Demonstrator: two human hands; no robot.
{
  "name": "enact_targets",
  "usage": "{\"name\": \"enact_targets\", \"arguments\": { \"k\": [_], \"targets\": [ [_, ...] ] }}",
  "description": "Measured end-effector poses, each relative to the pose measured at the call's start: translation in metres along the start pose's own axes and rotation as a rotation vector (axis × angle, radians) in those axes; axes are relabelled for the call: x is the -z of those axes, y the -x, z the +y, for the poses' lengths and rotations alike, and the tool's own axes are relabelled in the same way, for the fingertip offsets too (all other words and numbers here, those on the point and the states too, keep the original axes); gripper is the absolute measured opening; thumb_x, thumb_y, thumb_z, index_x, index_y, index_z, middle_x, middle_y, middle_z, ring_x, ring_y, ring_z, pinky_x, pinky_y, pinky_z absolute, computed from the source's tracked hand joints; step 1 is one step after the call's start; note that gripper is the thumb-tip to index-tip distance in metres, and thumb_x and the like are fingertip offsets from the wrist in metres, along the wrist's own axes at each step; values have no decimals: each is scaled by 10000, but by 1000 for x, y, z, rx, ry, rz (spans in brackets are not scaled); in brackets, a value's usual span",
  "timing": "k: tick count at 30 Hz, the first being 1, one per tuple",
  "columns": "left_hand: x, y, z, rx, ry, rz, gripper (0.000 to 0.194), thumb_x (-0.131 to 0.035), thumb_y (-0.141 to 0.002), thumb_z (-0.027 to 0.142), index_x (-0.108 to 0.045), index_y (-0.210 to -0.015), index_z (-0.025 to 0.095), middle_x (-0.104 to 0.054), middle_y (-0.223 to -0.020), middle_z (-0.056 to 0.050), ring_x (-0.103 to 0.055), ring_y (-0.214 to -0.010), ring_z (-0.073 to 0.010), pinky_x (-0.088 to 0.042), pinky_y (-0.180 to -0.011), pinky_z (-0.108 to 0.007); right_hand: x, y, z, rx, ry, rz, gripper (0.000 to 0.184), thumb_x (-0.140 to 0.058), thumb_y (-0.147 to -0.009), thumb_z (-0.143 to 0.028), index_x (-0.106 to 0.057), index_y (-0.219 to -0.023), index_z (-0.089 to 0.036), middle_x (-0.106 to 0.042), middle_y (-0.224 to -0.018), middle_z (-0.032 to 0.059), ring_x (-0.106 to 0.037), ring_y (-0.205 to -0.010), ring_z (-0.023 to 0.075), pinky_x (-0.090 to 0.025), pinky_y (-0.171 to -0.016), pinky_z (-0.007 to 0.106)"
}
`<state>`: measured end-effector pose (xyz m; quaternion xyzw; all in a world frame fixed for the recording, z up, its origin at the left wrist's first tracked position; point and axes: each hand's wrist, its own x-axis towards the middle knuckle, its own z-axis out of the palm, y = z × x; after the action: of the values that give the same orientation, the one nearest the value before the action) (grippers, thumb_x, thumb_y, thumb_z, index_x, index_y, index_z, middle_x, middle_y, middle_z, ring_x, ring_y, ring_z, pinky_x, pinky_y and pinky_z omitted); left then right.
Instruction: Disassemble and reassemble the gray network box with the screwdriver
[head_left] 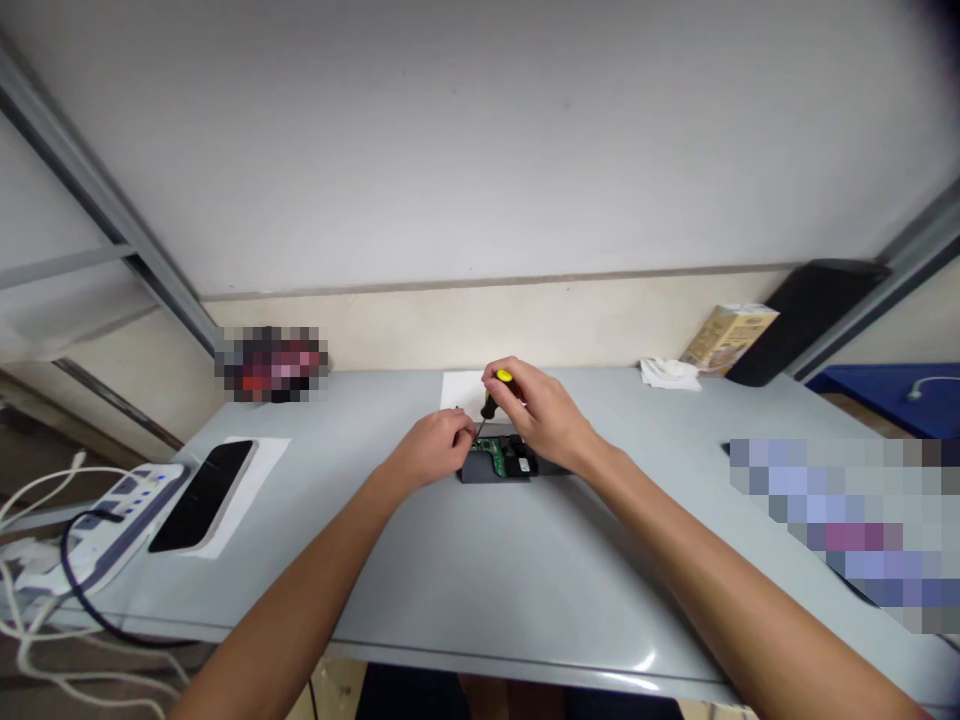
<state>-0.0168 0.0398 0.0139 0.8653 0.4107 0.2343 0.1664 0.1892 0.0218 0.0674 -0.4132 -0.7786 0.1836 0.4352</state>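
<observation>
Green circuit board [499, 462] with black components sits in a flat dark grey casing [480, 470], resting on the pale grey tabletop [420, 580] midway across, in front of a white paper sheet [454, 388].

Right hand [553, 412]: closed around a slim screwdriver [490, 404] with a black and yellow handle, its thin metal shaft slanting down to the upper left part of the board. Whether the tip is seated in a screw cannot be told.

Left hand [429, 448]: fingers bent at the casing's left end, close by the tip; whether they pinch a small part or only steady the edge cannot be made out.

Risks, in this inspector's judgement:
- A slanted shaft could ride out of a screw head and score the board or strip the head.
- Slippage toward the left could jab the nearby fingertips.
- With light bracing, turning force could swivel the casing on the smooth surface.
- Excess downward pressure could crack the board or a component.
- Any small loose screw, if knocked, could roll away unnoticed.
</observation>
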Motion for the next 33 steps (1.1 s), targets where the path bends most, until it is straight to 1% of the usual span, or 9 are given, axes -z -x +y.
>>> {"name": "enact_targets", "arguments": {
  "k": [6, 12, 18, 20, 23, 25, 27, 30, 33],
  "targets": [
    [-1, 0, -1, 15, 16, -3, 276, -455, -889, 85, -690, -821, 214, -730, -862, -26, -678, -790, -192, -529, -763, -310, -16, -11, 3, -26, 28, 82, 290, -428, -1056, -471, -606, -1033, -245, -669, -823, 34, -584, -731, 180, -434, -713, 306],
    [0, -1, 1, 18, 29, -25, 279, -449, -894, 77, -683, -820, 209, -733, -880, -31, -682, -809, -194, -526, -767, -307, -22, 3, 6, -30, 39, 178, 252, -438, -1060, -442, -594, -1034, -246, -663, -834, 37, -597, -760, 186, -437, -739, 314],
    [1, -1, 1, 31, 55, -36, 267, -455, -891, 85, -685, -834, 207, -733, -881, -27, -668, -779, -184, -501, -734, -293, -24, 10, 3, -91, 33, 255, 218, -485, -1044, -429, -608, -1027, -250, -655, -839, 34, -594, -804, 195, -438, -781, 339],
    [1, -1, 1, 46, 75, -34, 258, -453, -898, 94, -679, -842, 205, -727, -870, -23, -660, -763, -178, -489, -719, -288, -25, 8, -1, -78, -38, 256, 206, -506, -1036, -423, -615, -1018, -248, -656, -897, 45, -595, -844, 195, -447, -796, 343],
    [0, -1, 1, 74, 97, -36, 236, -460, -898, 100, -667, -840, 198, -712, -828, -13, -639, -721, -167, -470, -691, -279, -28, 4, -7, -68, -305, 244, 216, -561, -1009, -443, -583, -934, -242, -658, -988, 58, -616, -902, 187, -478, -788, 333],
    [0, -1, 1, 86, 104, -44, 229, -465, -894, 98, -665, -832, 191, -705, -810, -16, -628, -706, -164, -456, -671, -272, -30, 3, -9, -110, -526, 214, 285, -622, -976, -487, -505, -872, -249, -673, -911, 34, -637, -851, 177, -493, -748, 323],
    [0, -2, 1, 82, 107, -49, 233, -465, -891, 97, -671, -826, 185, -705, -812, -21, -627, -716, -165, -449, -671, -268, -31, 2, -8, -164, -682, 178, 373, -669, -944, -536, -432, -853, -263, -636, -718, -26, -611, -692, 156, -476, -668, 307],
    [-1, -2, -1, 62, 110, -42, 253, -466, -884, 89, -691, -824, 186, -716, -835, -22, -634, -745, -165, -453, -701, -267, -35, 2, -4, -188, -737, 191, 408, -659, -937, -599, -432, -870, -266, -515, -576, -83, -483, -541, 123, -404, -582, 284],
    [-2, -3, -3, 59, 111, -32, 268, -468, -876, 80, -708, -828, 189, -727, -850, -19, -639, -749, -164, -464, -718, -266, -39, 2, 1, -145, -737, 228, 386, -612, -958, -628, -496, -928, -261, -480, -617, -74, -459, -573, 124, -381, -592, 286]
  ]
}}
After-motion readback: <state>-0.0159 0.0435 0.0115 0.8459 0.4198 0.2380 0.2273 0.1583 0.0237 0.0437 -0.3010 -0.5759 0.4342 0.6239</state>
